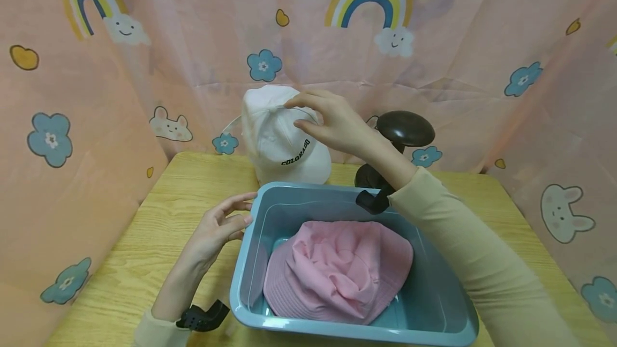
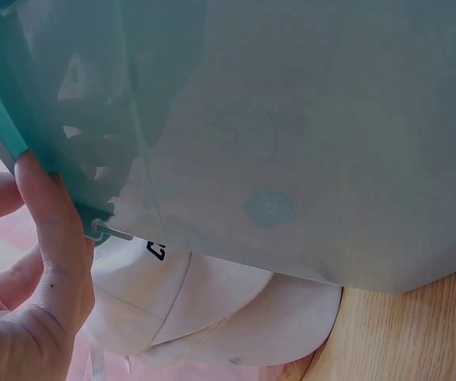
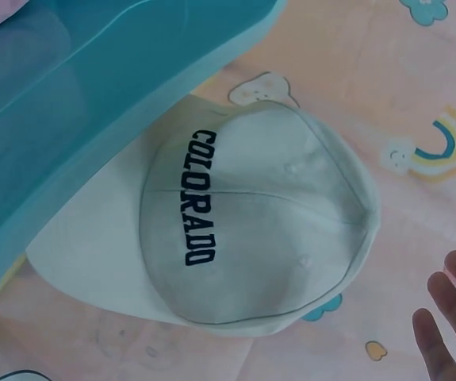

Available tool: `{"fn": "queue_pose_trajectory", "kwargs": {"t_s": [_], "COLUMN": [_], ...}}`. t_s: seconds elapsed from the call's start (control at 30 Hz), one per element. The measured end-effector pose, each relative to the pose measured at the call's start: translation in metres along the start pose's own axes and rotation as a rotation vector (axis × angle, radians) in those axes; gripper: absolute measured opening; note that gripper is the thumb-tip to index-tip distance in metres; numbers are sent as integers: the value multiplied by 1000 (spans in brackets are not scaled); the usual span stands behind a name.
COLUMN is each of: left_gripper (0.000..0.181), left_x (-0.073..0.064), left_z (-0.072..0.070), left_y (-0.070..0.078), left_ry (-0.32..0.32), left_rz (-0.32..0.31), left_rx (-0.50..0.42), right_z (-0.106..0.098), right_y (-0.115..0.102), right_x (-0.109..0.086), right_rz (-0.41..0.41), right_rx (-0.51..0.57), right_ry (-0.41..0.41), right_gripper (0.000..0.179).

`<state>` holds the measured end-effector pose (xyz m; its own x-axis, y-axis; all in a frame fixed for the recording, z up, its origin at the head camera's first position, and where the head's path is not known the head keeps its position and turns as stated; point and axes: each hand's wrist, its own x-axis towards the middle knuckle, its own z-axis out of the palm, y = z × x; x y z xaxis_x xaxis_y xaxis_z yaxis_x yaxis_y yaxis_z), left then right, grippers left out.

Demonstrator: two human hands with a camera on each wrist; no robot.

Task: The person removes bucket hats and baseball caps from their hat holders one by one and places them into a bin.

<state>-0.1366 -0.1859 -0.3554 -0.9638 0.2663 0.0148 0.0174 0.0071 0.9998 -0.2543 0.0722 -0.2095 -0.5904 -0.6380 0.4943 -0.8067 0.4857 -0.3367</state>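
Observation:
My right hand (image 1: 332,119) hovers at the crown of a white baseball cap (image 1: 281,141), which has COLORADO in dark letters. In the right wrist view its fingers (image 3: 450,305) are spread apart from the cap, with nothing between them. More white fabric shows behind the crown, and a second white brim (image 2: 291,321) beneath it in the left wrist view. Relaxed fingers of my left hand (image 1: 214,234) touch the left rim of a blue plastic basin (image 1: 248,261). A pink bucket hat (image 1: 337,272) lies crumpled in the basin.
Behind the basin's right part stands a dark brown stand (image 1: 405,128) with a rounded top, partly hidden by my right forearm. A pale wood-grain table (image 1: 140,250) carries everything. Patterned pink cloth (image 1: 308,31) hangs at the back and sides.

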Motion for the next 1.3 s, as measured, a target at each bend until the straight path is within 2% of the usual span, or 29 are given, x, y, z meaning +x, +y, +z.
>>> {"fn": "queue_pose_trajectory", "kwargs": {"t_s": [0.4, 0.7, 0.93, 1.17, 1.3], "left_gripper": [49, 49, 49, 49, 49], "left_x": [0, -1, -1, 0, 0], "left_z": [0, 0, 1, 1, 1], "left_y": [0, 0, 1, 0, 0], "left_ry": [-2, 10, 5, -1, 0], "left_rz": [-2, -14, -3, 0, -2], "left_rx": [-2, 17, 14, 7, 8], "right_z": [10, 20, 27, 34, 38], "right_y": [15, 24, 25, 30, 30], "right_x": [12, 19, 24, 32, 37], "right_rz": [58, 108, 122, 92, 85], "right_rx": [21, 43, -42, -75, -109], "right_ry": [35, 4, -10, 15, 2], "right_gripper": [30, 32, 31, 32, 34]}}
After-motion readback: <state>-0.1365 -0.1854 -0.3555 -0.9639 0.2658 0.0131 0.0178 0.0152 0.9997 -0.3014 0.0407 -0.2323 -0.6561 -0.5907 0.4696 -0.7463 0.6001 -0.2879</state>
